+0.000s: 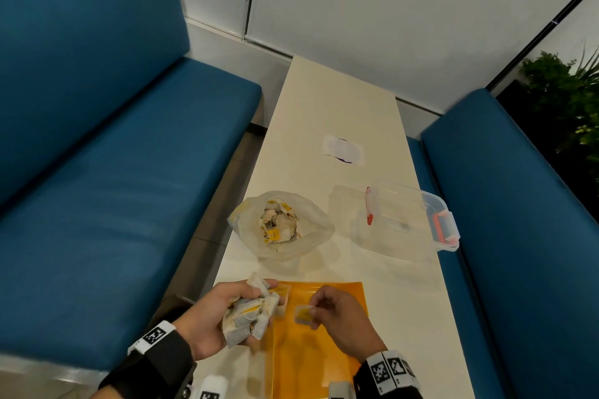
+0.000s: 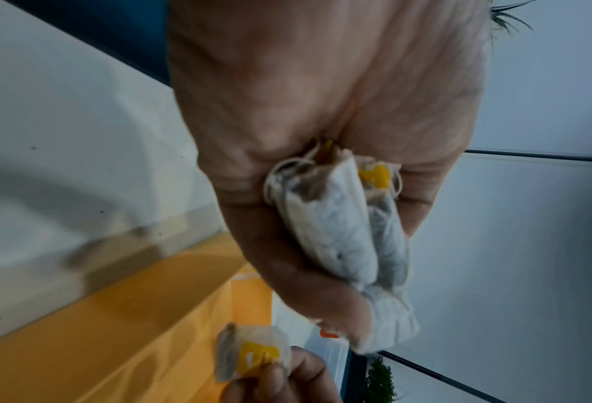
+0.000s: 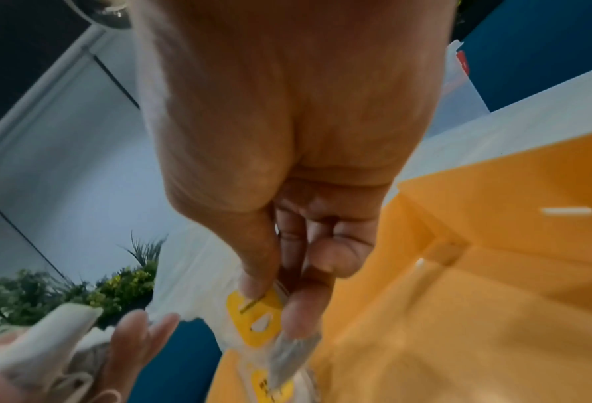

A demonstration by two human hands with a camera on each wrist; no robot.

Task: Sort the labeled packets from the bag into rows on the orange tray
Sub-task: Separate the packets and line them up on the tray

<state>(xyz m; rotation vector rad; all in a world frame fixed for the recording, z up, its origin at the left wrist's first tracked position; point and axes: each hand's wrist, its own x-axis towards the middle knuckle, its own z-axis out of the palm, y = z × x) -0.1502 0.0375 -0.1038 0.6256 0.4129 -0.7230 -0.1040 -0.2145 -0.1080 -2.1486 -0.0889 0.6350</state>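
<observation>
My left hand [image 1: 220, 311] grips a bunch of white packets [image 1: 249, 317] with yellow labels, held just left of the orange tray [image 1: 324, 350]. The same bunch of packets [image 2: 339, 231] fills the left hand's [image 2: 305, 136] curled fingers. My right hand [image 1: 340, 321] pinches a single packet [image 1: 303, 315] by its yellow label [image 3: 253, 313] between thumb and fingers [image 3: 298, 313], just above the tray [image 3: 494, 300]. Another packet [image 1: 285, 295] lies at the tray's far left corner. The clear plastic bag [image 1: 282, 227] stands open beyond the tray, with several packets inside.
A clear plastic box [image 1: 405, 217] with orange-red latches sits on the white table [image 1: 340, 107] right of the bag. A white lid or sheet [image 1: 343, 151] lies further back. Blue benches [image 1: 113, 172] flank the narrow table on both sides.
</observation>
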